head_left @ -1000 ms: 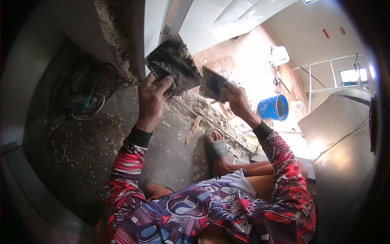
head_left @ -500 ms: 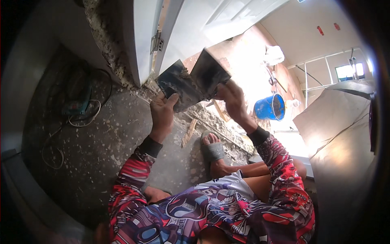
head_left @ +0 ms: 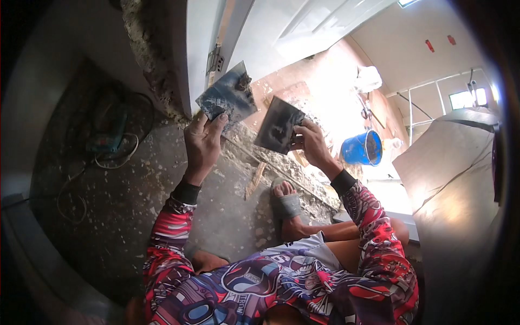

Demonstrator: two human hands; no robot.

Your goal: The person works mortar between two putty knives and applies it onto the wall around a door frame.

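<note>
The grey floor, speckled with pale spots, fills the near left. On the far side stands a white door, set beside its white frame. A large grey panel with a crease across it takes up the right. A rough strip of broken mortar runs slantwise from the foot of the frame toward the near right. Right of the right hand, in the bright area, a blue bucket leans over, its mouth turned right. A teal power tool and its cord lie on the floor at the left.

The left plate is just right of the frame's foot, grasped by the left hand, thumb on top at its near edge. The right plate, dark and smeared, is just beside it, apart, above the strip. The right hand grasps its right edge.

A grey sandal is on the person's foot, nearer than the strip. Left of it lies a wood sliver. A metal hinge shows on the frame. A clump of mortar sits on the left plate's far right part.
</note>
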